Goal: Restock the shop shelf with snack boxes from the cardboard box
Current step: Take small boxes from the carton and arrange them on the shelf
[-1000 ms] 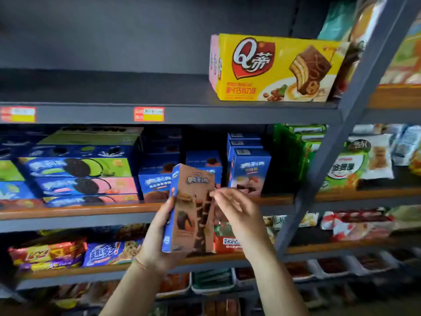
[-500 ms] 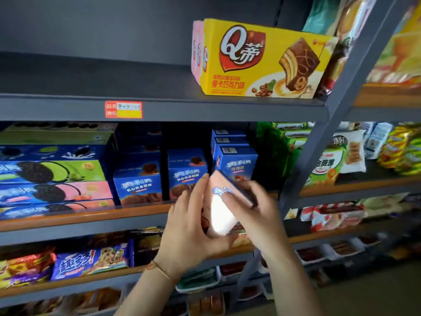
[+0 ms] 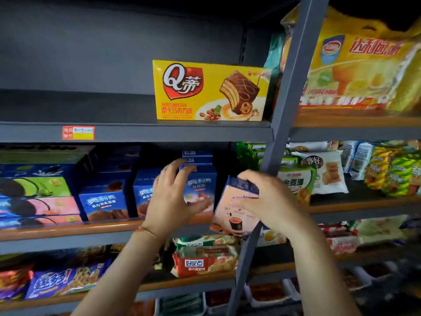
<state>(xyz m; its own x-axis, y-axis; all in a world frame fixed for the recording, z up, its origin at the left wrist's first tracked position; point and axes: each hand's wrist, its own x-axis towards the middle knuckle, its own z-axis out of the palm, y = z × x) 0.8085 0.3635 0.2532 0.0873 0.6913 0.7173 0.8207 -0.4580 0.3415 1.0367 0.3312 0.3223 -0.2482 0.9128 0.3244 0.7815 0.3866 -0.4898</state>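
Both forearms reach up from the bottom of the view toward the middle shelf [image 3: 68,233], the left wrist wearing a thin bracelet [image 3: 148,231]. The left hand [image 3: 173,199] is held open with fingers spread and slightly bent, holding nothing, in front of the blue snack boxes [image 3: 200,190] standing on that shelf; whether it touches them cannot be told. The right hand [image 3: 266,201] curls over the top and side of a tilted snack box [image 3: 234,213] with a pale pink face and blue top, gripping it just in front of the shelf edge, beside the grey upright post [image 3: 284,110].
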